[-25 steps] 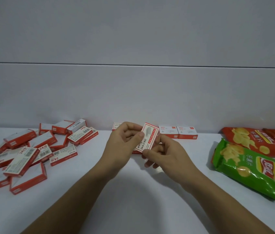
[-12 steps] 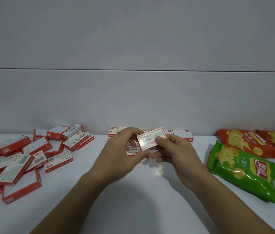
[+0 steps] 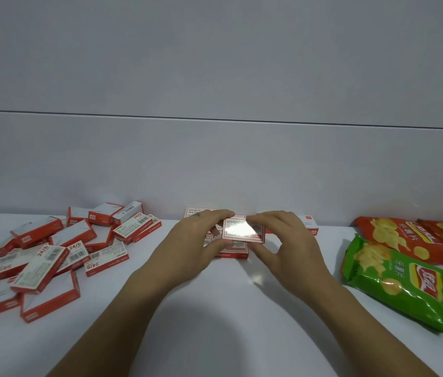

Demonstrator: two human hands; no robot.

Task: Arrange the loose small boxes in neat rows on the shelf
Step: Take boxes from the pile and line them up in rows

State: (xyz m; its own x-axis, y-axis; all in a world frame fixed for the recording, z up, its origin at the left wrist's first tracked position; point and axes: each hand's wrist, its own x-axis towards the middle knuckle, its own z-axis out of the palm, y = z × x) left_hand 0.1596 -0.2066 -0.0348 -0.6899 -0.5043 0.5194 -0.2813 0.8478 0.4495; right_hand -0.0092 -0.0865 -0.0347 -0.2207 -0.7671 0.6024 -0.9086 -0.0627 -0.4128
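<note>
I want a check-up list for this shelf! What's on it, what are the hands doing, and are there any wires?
Surface: white shelf, flat, with a glare spot near the middle.
Job's things: loose pile of red-and-white boxes jumbled on the left; arranged boxes in the middle by the wall; one held box above them, and I cannot tell whether it touches them.
Clutter: green crisp bag and red crisp bags lying on the right.
Grippers: left hand and right hand both pinch the held box at its ends.
Cables: nothing seen.
Surroundings: plain grey wall with one horizontal seam.
</note>
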